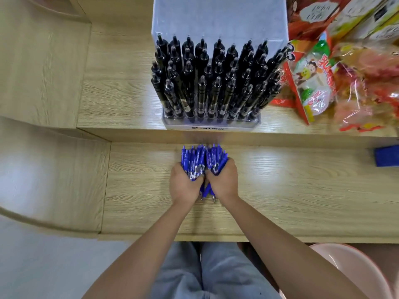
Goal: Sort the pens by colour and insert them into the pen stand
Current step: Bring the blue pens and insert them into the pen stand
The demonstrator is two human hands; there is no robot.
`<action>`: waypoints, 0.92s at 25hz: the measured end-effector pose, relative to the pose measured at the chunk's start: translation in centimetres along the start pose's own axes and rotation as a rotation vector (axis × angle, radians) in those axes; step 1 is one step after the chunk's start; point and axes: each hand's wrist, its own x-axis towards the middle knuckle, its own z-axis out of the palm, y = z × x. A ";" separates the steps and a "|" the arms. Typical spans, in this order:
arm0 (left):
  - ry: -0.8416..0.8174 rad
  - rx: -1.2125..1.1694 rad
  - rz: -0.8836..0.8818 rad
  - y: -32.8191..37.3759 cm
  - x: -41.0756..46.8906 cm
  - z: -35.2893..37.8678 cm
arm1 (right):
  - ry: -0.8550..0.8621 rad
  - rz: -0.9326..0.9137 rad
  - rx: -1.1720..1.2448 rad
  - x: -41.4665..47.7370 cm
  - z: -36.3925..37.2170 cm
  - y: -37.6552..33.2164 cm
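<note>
Blue pens (203,157) are bunched over the wooden bench (302,190), clamped between both hands: the left hand (185,186) and right hand (224,182) each have their grip curled round the bundle, side by side. Beyond, on the raised ledge (121,100), the clear pen stand (216,126) holds black pens (216,83) upright, snack packets (313,83) just beside it.

Pen stand (207,124): 12 o'clock, on the raised shelf (121,93).
Standing pens (213,83): in the stand.
Snack packets (313,78): 2 o'clock, just right of the stand.
Pen bundle (203,158): centre, before the stand, gripped between left hand (185,186) and right hand (223,182).
Box (387,155): 3 o'clock, on the desk (302,190).
</note>
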 end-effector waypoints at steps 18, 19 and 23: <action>-0.279 -0.342 -0.033 -0.6 -0.3 -4.8 | 0.016 -0.041 -0.221 -1.0 -2.8 -0.4; -0.286 -0.389 -0.024 -0.3 -0.7 -5.5 | 0.007 -0.063 -0.188 -1.4 -3.3 -0.8; -0.343 -0.493 0.035 2.4 -2.7 -9.0 | -0.078 -0.132 0.056 -3.6 -6.2 -4.3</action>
